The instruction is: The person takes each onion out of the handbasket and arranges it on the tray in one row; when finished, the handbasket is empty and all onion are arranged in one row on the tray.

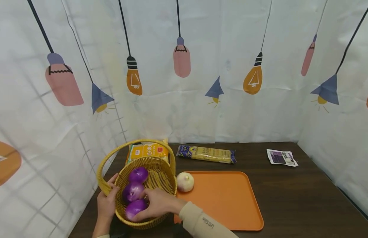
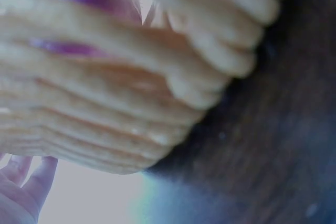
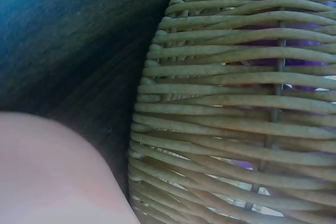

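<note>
A yellow wicker basket (image 1: pixel 155 172) with a tall hoop handle holds purple onions along its left side: a top onion (image 1: pixel 138 174), a middle onion (image 1: pixel 133 192) and a bottom onion (image 1: pixel 135 209). My left hand (image 1: pixel 106 201) grips the basket's left rim by the handle's foot; in the left wrist view its fingers (image 2: pixel 39 182) show beyond the weave. Reaching in over the right rim, my right hand (image 1: pixel 157 203) grips the bottom onion between thumb and fingers. The basket wall (image 3: pixel 226 93) fills much of the right wrist view, with purple showing through the gaps.
An orange tray (image 1: pixel 222 198) lies right of the basket, with a white onion (image 1: pixel 185 181) at its upper left corner. Behind are a yellow-orange packet (image 1: pixel 148 151) and a noodle pack (image 1: pixel 206 154). A purple-and-white sachet (image 1: pixel 281 157) lies far right. Curtains surround the dark table (image 1: pixel 303 195).
</note>
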`<state>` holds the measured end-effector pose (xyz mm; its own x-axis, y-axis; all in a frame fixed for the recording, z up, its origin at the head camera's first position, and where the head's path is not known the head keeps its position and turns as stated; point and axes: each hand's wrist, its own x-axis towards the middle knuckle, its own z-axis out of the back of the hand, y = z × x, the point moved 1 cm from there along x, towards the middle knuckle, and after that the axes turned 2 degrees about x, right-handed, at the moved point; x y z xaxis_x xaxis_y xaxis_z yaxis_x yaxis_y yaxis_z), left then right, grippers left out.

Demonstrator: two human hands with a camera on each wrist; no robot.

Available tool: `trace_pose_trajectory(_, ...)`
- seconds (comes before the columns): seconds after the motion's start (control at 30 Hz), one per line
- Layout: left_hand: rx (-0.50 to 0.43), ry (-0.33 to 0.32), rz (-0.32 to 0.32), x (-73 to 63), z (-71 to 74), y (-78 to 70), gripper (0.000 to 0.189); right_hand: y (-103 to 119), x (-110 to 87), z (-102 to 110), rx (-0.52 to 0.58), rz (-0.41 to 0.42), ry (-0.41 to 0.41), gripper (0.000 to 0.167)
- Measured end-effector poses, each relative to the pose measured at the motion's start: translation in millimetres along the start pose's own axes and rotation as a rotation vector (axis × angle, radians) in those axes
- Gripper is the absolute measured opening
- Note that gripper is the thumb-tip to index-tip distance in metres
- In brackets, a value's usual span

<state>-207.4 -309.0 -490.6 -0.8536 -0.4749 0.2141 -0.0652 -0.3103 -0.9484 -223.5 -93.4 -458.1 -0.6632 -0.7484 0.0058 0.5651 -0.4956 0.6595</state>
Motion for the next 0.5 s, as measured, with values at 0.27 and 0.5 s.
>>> trace_pose_trajectory(0.27,0.011,0.011,-0.01,0.1,-0.8,1.0,0.016,-2.2,-5.0,6.8,0.15,-0.009,-0.025,0.056)
trace_pose_trajectory(0.5,0.004,0.014,-0.02,0.6,-0.4,1.1,0.016,-1.1,-11.6,10.1,0.213,0.069,-0.081,0.069)
